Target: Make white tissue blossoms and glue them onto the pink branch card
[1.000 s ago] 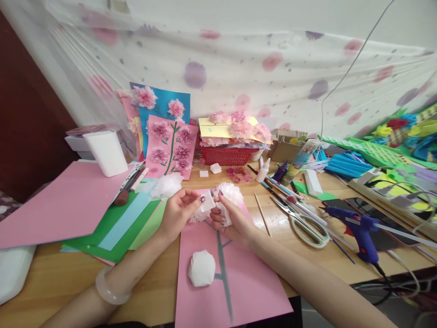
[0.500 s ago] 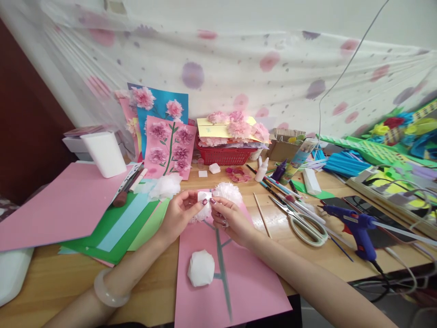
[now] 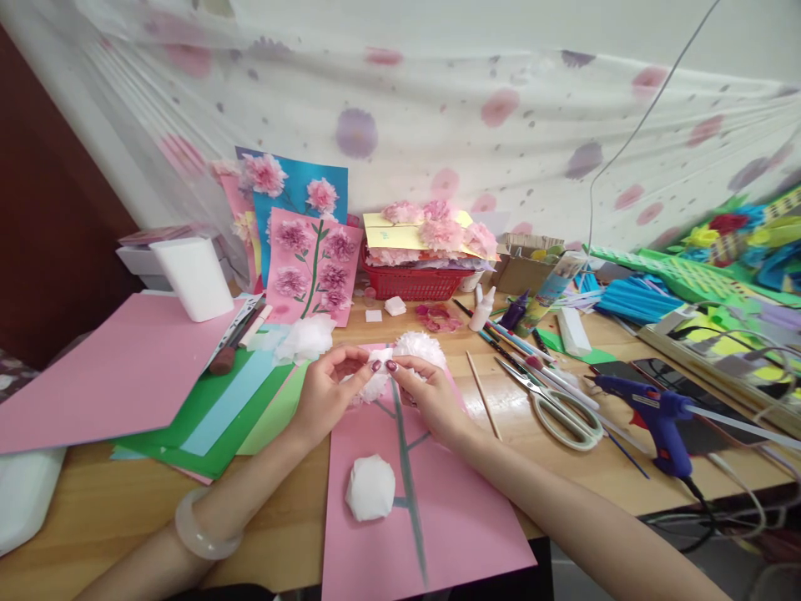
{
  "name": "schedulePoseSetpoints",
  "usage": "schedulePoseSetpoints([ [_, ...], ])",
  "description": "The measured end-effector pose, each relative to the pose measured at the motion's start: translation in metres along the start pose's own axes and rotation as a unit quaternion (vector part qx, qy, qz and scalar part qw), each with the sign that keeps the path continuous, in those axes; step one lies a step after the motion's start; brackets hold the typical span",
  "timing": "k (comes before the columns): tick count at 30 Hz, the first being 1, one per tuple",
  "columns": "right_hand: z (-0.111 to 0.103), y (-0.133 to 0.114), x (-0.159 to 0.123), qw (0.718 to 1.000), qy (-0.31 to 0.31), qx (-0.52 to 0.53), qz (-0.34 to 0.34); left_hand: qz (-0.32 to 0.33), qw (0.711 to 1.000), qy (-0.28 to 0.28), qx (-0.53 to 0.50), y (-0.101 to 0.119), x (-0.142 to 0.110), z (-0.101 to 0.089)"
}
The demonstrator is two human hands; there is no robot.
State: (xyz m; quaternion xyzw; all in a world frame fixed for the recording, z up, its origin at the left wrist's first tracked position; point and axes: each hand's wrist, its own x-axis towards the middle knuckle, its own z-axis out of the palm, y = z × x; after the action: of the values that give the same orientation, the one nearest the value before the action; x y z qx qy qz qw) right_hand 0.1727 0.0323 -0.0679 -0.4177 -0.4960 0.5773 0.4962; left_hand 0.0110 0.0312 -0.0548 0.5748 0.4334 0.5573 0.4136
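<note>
Between my fingertips I pinch a small white piece of paper (image 3: 380, 357), partly hidden by the fingers. My left hand (image 3: 335, 386) grips it from the left and my right hand (image 3: 429, 392) from the right, thumbs almost touching. Below them lies a pink sheet (image 3: 463, 526) with a painted grey-green stem (image 3: 408, 476). A white folded paper disc (image 3: 370, 488) rests left of the stem. Near the sheet's top is a fluffy white paper flower (image 3: 420, 346); another white flower (image 3: 369, 390) shows partly behind my left hand.
To the right lie scissors (image 3: 560, 409), a wooden stick (image 3: 484, 394) and a blue glue gun (image 3: 657, 413). Coloured sheets (image 3: 250, 417) and crumpled white tissue (image 3: 304, 338) are on the left. A red basket (image 3: 410, 284) and a pink flower picture (image 3: 314, 267) stand behind.
The white paper between my fingers has been turned or folded down and looks smaller. Both hands stay close together over the sheet; the view has shifted slightly.
</note>
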Motion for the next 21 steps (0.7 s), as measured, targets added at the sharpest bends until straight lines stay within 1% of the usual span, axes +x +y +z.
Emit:
schedulePoseSetpoints([
  [3,0.0015,-0.0016,-0.0012,1.0,-0.005,0.028,0.007,0.061,0.997,0.025,0.034,-0.0007,0.002,-0.0032],
  [5,0.0027,-0.0029,-0.0017,0.998,-0.013,0.051,0.021,0.122,0.989,0.032,0.076,-0.0001,0.0027,-0.0055],
  [7,0.0036,-0.0044,-0.0021,0.997,-0.024,0.065,0.029,0.178,0.976,0.028,0.121,0.0012,0.0025,-0.0072],
  [9,0.0041,-0.0059,-0.0026,0.997,-0.031,0.071,0.031,0.212,0.965,0.015,0.151,0.0024,0.0014,-0.0077],
  [15,0.0031,-0.0064,-0.0043,0.997,-0.047,0.056,0.02,0.248,0.952,-0.009,0.176,0.0024,-0.0006,-0.0064],
  [18,0.0021,-0.0043,-0.0048,0.998,-0.056,0.023,0.012,0.267,0.945,-0.02,0.189,0.0017,0.0001,-0.0065],
  [21,0.0014,-0.0029,-0.0049,0.999,-0.046,-0.022,-0.004,0.273,0.939,-0.029,0.205,0.0004,0.0003,-0.007],
])
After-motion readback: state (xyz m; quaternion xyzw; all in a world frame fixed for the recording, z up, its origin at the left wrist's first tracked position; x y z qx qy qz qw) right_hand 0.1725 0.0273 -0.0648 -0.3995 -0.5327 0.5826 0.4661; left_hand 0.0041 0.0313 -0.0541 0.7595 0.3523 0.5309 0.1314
